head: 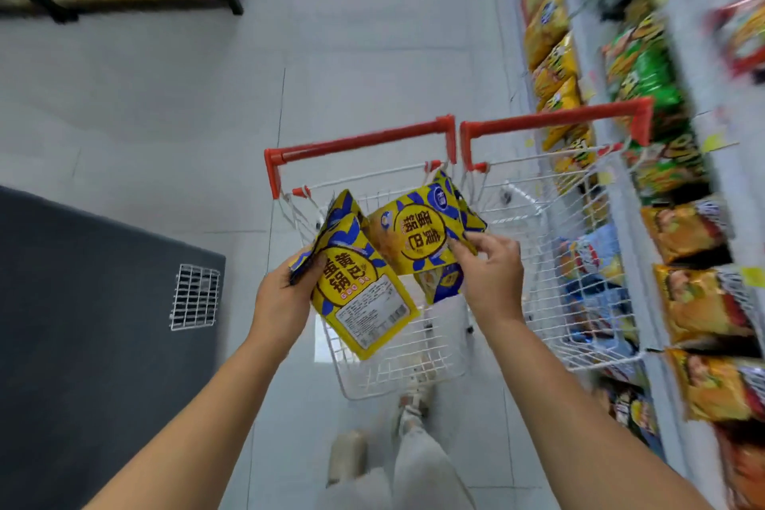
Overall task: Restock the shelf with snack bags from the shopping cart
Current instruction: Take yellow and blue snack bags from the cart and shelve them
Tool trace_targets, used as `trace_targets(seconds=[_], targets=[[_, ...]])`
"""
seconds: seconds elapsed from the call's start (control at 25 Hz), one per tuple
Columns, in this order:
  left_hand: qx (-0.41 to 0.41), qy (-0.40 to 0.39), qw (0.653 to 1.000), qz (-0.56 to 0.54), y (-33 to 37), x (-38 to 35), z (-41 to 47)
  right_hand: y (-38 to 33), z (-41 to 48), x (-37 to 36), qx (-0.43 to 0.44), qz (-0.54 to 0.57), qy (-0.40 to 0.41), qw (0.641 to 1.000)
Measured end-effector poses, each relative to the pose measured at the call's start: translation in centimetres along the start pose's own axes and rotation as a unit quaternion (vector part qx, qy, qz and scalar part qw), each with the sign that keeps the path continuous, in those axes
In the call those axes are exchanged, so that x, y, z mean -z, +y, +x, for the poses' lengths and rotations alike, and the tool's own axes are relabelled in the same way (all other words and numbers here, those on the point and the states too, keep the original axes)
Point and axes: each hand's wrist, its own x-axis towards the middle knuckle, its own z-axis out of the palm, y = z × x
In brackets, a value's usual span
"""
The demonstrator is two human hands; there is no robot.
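The person is standing behind the white wire shopping cart with red handles (414, 369), and both hands are working just above its near basket. The left hand (285, 294) is gripping a fanned bunch of yellow-and-blue foil snack bags (360, 294) by one edge, thumb curling over the front bag. How many bags are in the bunch I cannot tell. The right hand (490, 273) is pinching the right edge of another yellow-and-blue snack bag (418, 236), which is hanging over the middle of the cart and overlapping the bunch. A further bag of the same kind (445, 282) is showing beneath it. Whether the right hand is holding that one too is unclear. To the right of the cart, the white store shelf (687, 66) is standing packed with yellow, green and orange packets, all smeared by motion blur.

By my reading, the bags are being gathered over the cart and none is going onto the shelf yet. The danger is sitting in the grips. Slick foil held only by its edges is likely to slide, so a bag could be dropping back into the cart or onto the floor beside it. The single pinched bag could be twisting free while swinging rightward. Squeezing harder to prevent that would be crushing the snacks inside.
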Motion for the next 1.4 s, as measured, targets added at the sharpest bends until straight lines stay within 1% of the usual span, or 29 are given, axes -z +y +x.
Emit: trace_targets(seconds=[0.16, 0.32, 0.4, 0.52, 0.6, 0.72, 0.8, 0.88, 1.0, 1.08, 1.16, 1.28, 1.32, 1.4], targets=[[-0.07, -0.043, 0.996, 0.026, 3.5, 0.9, -5.5, -3.5, -7.1, 7.7, 0.011, 0.111, 0.037, 0.993], [-0.14, -0.113, 0.983, 0.04, 4.8, 1.0, -11.7, -4.3, -15.8, 14.9, 0.045, 0.177, 0.143, 0.973], [-0.172, -0.149, 0.973, 0.038, 5.7, 0.6, -15.2, -4.0, -20.4, 18.3, 0.048, 0.185, 0.201, 0.961], [-0.215, -0.209, 0.953, 0.053, 7.9, -1.0, -21.8, -3.7, -27.7, 24.4, 0.045, 0.201, 0.279, 0.938], [-0.251, -0.256, 0.931, 0.072, 9.4, -2.5, -26.5, -3.3, -32.5, 28.5, 0.051, 0.21, 0.329, 0.919], [-0.303, -0.33, 0.888, 0.107, 11.2, -5.3, -34.2, -2.1, -40.4, 35.6, 0.074, 0.193, 0.417, 0.885], [-0.351, -0.369, 0.852, 0.121, 12.1, -7.3, -39.7, -1.3, -45.7, 40.6, 0.094, 0.2, 0.465, 0.857], [-0.386, -0.403, 0.821, 0.119, 12.5, -9.5, -46.3, -0.4, -52.0, 45.7, 0.114, 0.204, 0.503, 0.832], [-0.407, -0.469, 0.774, 0.126, 12.4, -12.7, -56.6, 1.1, -61.2, 52.9, 0.147, 0.184, 0.541, 0.808], [-0.419, -0.537, 0.722, 0.121, 11.7, -14.8, -64.1, 2.3, -67.9, 57.6, 0.165, 0.14, 0.551, 0.806], [-0.413, -0.602, 0.674, 0.116, 11.2, -16.1, -71.0, 3.0, -73.3, 61.5, 0.184, 0.096, 0.549, 0.81], [-0.398, -0.683, 0.597, 0.139, 10.0, -17.9, -80.5, 3.8, -79.6, 66.1, 0.178, 0.047, 0.527, 0.83], [-0.392, -0.699, 0.577, 0.154, 9.7, -18.5, -82.8, 4.1, -81.3, 67.3, 0.179, 0.039, 0.516, 0.837], [-0.35, -0.735, 0.555, 0.171, 9.5, -19.5, -87.2, 4.6, -84.3, 69.4, 0.173, 0.043, 0.512, 0.841]])
